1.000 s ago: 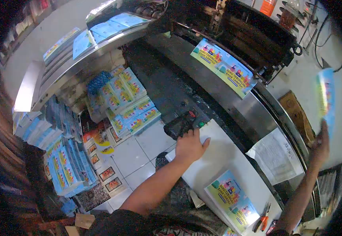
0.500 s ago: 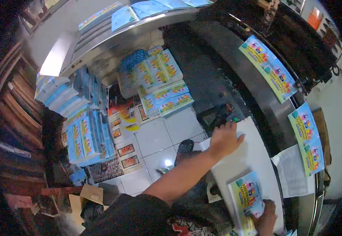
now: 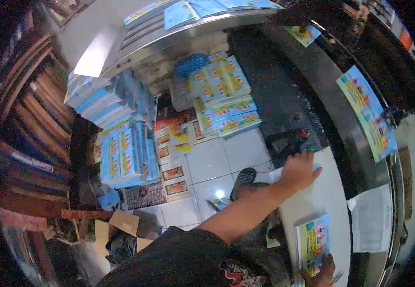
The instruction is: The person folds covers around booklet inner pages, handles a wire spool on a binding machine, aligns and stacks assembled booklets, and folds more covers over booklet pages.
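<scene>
My left hand point(image 3: 299, 171) rests near the far end of the white worktop point(image 3: 307, 193), fingers stretched toward its edge and holding nothing. At the worktop's near end lies a small stack of booklets point(image 3: 311, 235) with yellow, green and blue covers. My right hand point(image 3: 323, 273) is at the near end of this stack, thumb and fingers bent around the top booklet's lower edge. Part of that hand is cut off by the frame's bottom.
On the dark machine's track at right lie a printed cover strip point(image 3: 367, 112) and another strip point(image 3: 304, 34) farther up. A white paper sheet point(image 3: 371, 222) hangs beside the worktop. Booklet stacks point(image 3: 221, 83) and taller piles point(image 3: 123, 155) stand on the floor, near an open cardboard box point(image 3: 123, 222).
The view has shifted, moving the scene rightward. Cover strips have travelled nearer along the track; the nearest has left its spot, and another shows at the far end. My left hand stays on the worktop.
</scene>
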Action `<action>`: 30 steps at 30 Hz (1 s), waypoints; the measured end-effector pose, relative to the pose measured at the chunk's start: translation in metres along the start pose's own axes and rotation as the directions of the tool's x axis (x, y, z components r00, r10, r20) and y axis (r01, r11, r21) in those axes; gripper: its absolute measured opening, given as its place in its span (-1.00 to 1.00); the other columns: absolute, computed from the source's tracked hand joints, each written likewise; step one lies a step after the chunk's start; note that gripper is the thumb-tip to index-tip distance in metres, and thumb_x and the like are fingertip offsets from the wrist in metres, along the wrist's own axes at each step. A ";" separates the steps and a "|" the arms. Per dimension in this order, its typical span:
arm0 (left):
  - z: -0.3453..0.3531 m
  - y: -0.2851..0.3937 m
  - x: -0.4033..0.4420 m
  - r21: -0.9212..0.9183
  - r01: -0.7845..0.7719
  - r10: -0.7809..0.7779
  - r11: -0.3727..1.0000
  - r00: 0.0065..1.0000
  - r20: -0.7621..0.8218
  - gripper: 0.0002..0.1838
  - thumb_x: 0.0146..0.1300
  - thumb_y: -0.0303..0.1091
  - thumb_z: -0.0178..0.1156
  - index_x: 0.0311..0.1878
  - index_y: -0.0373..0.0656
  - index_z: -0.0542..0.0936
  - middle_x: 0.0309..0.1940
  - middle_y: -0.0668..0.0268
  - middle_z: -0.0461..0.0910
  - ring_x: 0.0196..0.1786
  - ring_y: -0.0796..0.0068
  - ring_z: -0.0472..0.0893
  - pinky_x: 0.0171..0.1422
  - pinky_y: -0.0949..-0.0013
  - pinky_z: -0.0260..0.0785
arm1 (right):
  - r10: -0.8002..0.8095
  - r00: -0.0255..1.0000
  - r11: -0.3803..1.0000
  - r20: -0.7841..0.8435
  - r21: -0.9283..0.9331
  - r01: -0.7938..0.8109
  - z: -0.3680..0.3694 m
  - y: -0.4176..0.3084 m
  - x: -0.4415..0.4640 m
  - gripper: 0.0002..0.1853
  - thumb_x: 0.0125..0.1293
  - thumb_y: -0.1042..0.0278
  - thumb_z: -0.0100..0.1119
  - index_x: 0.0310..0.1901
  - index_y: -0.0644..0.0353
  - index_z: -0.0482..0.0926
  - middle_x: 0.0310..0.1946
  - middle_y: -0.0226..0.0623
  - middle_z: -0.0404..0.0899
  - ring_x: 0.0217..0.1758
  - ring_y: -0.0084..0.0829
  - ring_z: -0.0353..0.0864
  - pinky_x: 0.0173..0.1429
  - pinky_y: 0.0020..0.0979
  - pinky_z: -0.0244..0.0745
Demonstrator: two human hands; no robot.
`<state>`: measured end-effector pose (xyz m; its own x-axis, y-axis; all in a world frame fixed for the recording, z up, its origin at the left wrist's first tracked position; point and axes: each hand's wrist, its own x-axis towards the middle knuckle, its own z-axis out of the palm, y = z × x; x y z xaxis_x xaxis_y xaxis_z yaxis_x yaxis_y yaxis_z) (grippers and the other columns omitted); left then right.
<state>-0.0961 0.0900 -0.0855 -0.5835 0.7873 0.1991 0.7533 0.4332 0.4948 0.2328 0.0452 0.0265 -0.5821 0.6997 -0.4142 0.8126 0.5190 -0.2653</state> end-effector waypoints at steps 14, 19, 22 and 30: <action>0.014 -0.001 0.007 0.131 -0.043 0.047 0.990 0.999 -0.024 -0.33 0.22 0.20 0.09 0.07 -0.30 0.48 -0.18 0.06 0.60 -0.20 0.14 0.65 -0.18 0.07 0.49 | -0.016 0.423 0.941 -0.906 -0.157 -0.300 -0.208 0.178 0.017 -0.58 0.48 0.40 -0.15 0.30 0.34 0.38 0.19 -0.03 0.52 0.23 -0.21 0.53 0.34 -0.25 0.37; -0.002 0.008 0.007 0.137 -0.065 0.063 0.988 0.998 0.021 -0.34 0.23 0.19 0.09 0.09 -0.27 0.47 -0.16 0.06 0.60 -0.15 0.11 0.66 -0.14 0.06 0.50 | -0.173 0.421 0.925 -0.890 -0.293 -0.240 -0.229 0.114 0.104 -0.56 0.44 0.41 -0.18 0.33 0.07 0.39 0.25 -0.10 0.48 0.26 -0.14 0.50 0.32 -0.23 0.38; -0.005 0.009 0.008 0.100 -0.010 -0.001 0.995 0.994 0.112 -0.35 0.24 0.20 0.09 0.08 -0.26 0.46 -0.15 0.06 0.59 -0.13 0.10 0.65 -0.12 0.05 0.49 | -0.154 0.713 0.835 -0.684 -0.476 -0.276 -0.168 0.097 0.136 -0.67 0.41 0.40 -0.11 0.12 0.09 0.55 0.08 -0.07 0.56 0.09 -0.04 0.58 0.13 -0.06 0.49; -0.003 0.009 0.008 0.102 -0.004 -0.007 0.995 0.994 0.110 -0.34 0.26 0.19 0.06 0.12 -0.26 0.43 -0.14 0.05 0.58 -0.12 0.06 0.64 -0.07 0.02 0.48 | 0.026 0.997 0.977 -0.074 -0.208 -0.041 -0.008 0.039 0.022 -0.34 -0.10 0.07 0.49 0.05 0.17 0.48 0.08 -0.05 0.49 0.11 -0.01 0.50 0.09 -0.13 0.48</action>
<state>-0.0947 0.0993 -0.0768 -0.5519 0.8277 0.1018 0.7829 0.4722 0.4050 0.2517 0.0849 0.0134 -0.5616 0.7473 -0.3552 0.8116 0.5810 -0.0610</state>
